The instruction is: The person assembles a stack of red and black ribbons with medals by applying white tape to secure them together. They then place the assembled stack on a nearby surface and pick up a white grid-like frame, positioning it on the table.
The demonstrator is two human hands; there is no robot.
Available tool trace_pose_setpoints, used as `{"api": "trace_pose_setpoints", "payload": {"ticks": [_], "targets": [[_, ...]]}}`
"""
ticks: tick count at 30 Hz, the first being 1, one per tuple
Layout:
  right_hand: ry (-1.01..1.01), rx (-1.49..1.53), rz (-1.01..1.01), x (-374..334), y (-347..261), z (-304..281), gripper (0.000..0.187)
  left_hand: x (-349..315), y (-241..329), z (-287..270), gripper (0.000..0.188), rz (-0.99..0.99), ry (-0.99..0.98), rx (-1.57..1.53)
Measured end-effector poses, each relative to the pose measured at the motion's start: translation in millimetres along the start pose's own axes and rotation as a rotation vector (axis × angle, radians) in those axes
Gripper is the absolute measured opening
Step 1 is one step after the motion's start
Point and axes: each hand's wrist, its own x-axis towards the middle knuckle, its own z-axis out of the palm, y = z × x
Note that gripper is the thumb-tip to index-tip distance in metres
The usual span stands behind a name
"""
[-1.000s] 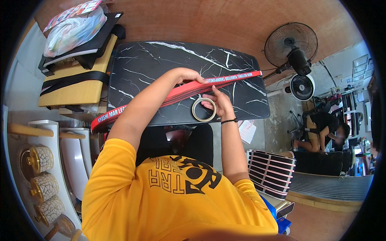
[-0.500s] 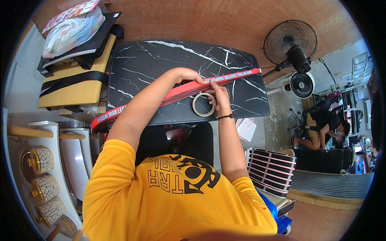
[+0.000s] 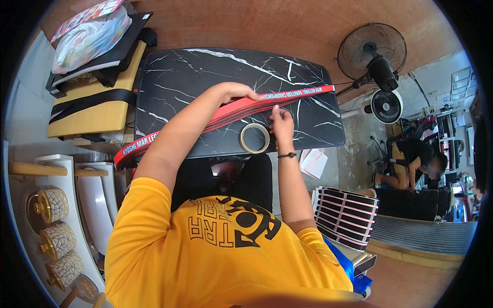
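Observation:
A long bundle of red straps with white lettering (image 3: 218, 117) runs slantwise across the black marble-patterned table (image 3: 205, 69), its left end bending past the table's edge. My left hand (image 3: 240, 93) is closed over the far side of the bundle near its middle, its fingertips partly hidden. Just nearer to me, my right hand (image 3: 281, 124) is off the straps, thumb raised apart from half-curled fingers, with nothing visible in them. Beside it, at the table's near edge, is a roll of tape (image 3: 242, 138), apart from the fingers.
At the left, a wooden bench (image 3: 87, 120) bears a plastic bag (image 3: 92, 41). Gold-lidded jars (image 3: 54, 204) stand on the lower-left shelf. Fans (image 3: 386, 107) are at the right, and another person (image 3: 411, 159) bends over farther off. Papers (image 3: 314, 163) lie beyond the table's right corner.
My right hand has drawn off the straps toward me, its fingers loosening. The tape roll sits slightly farther left and nearer to me, now apart from that hand. My left hand stays on the straps.

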Motion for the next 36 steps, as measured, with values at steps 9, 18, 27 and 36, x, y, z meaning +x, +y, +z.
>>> {"api": "trace_pose_setpoints", "payload": {"ticks": [9,18,27,36], "targets": [[-0.106,0.728,0.37,21,-25,7,0.055,4,-4,-5,0.056,0.003,-0.008,0.025],[0.028,0.681,0.308,30,-45,21,0.029,-2,0,2,0.063,0.039,0.021,0.205],[-0.001,0.748,0.301,44,-42,11,0.025,-14,6,10,0.076,0.061,0.074,0.257],[0.004,0.768,0.309,64,-42,-7,0.027,-13,9,9,0.078,0.016,0.048,0.232]]}}
